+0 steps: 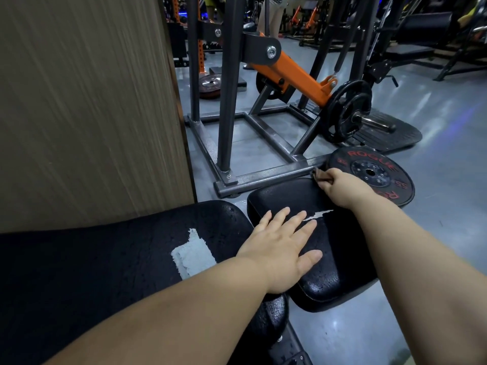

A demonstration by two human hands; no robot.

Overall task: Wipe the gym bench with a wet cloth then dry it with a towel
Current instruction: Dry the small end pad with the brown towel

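The left hand lies flat on the seat pad of the gym bench, fingers straight and spread, holding nothing and, by the look of it, bracing. Just to its left, on the long pad, a pale folded towel lies untouched. Beyond its fingertips a white tear shows in the upholstery. Farther out, the right hand is fisted around a brownish cloth at the far corner of the seat pad. Droplets bead both pads, so I judge the wet wipe to be the step in hand, reaching its outer edge, with drying not yet begun. The next move probably calls for drawing the cloth back across the seat, lightly over the tear, then swapping it for the towel. Past the right hand a red-lettered weight plate lies on the floor beside a steel machine frame. Most of the cloth is buried in the fist. The forearms and the picture's lower edge cut off the near end of the bench, and the long pad is too dark to tell how evenly it is wetted.
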